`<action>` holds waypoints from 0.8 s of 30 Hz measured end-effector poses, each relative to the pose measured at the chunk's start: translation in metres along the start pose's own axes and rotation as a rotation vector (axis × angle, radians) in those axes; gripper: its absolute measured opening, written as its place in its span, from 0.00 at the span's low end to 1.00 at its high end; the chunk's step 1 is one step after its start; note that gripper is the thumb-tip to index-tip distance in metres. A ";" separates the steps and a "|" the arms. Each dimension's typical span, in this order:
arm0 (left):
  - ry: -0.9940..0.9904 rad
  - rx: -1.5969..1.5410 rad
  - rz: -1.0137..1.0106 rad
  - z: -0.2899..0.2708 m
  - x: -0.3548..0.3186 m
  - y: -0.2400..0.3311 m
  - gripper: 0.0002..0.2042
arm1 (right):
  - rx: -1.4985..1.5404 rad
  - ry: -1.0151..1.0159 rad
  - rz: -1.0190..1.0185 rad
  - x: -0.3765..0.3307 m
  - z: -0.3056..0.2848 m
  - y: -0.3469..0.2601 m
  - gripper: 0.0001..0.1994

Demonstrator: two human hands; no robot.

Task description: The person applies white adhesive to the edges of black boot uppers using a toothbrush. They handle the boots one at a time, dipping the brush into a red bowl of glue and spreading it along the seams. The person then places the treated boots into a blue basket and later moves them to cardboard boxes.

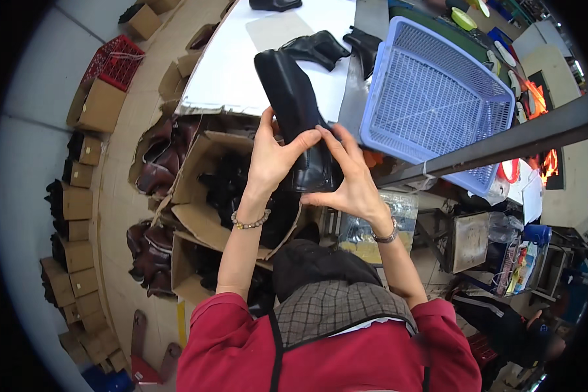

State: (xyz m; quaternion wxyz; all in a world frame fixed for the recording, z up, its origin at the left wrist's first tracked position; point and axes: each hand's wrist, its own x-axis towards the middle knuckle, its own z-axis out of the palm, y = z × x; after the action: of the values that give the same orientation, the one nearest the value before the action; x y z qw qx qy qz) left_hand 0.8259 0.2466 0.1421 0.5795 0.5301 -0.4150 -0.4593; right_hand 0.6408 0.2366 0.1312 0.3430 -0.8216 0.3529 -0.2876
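A black leather boot [293, 98] is held up in front of me between both hands, its toe pointing away and its heel end toward me. My left hand [272, 153] grips the boot's left side, thumb laid across the upper. On the other side, my right hand [351, 171] has its thumb at the heel end and its fingertips on the upper, close to the left thumb. Just beyond, another black boot [315, 49] lies on the white-topped table [225, 72], with a further dark boot [364, 47] beside it.
A blue plastic basket [431, 85] stands right of the table. Below my hands, an open cardboard box [199, 170] holds dark footwear; brown leather pieces [157, 163] are left of it. A grey metal bar [503, 140] crosses at right. Small boxes [75, 199] line the left wall.
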 end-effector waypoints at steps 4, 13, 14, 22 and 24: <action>-0.079 0.134 -0.053 -0.003 -0.049 0.013 0.55 | 0.355 -0.107 0.000 -0.019 0.022 -0.005 0.51; -0.247 0.719 0.248 -0.010 -0.080 0.024 0.41 | 0.530 -0.083 0.163 -0.042 0.012 -0.022 0.26; -0.273 0.717 0.215 -0.010 -0.079 0.025 0.39 | 0.457 -0.058 0.222 -0.042 0.009 -0.023 0.21; -0.118 0.880 0.347 0.002 -0.075 -0.001 0.13 | 0.067 0.285 0.187 -0.044 0.000 -0.028 0.11; -0.102 0.943 0.347 0.007 -0.072 0.001 0.10 | 0.048 0.346 0.117 -0.042 0.001 -0.031 0.11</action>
State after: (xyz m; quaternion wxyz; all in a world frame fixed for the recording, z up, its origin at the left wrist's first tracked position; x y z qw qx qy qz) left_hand 0.8028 0.3155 0.1444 0.3238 0.6342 -0.6871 -0.1443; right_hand 0.6281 0.2855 0.1446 0.3128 -0.7296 0.4469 -0.4125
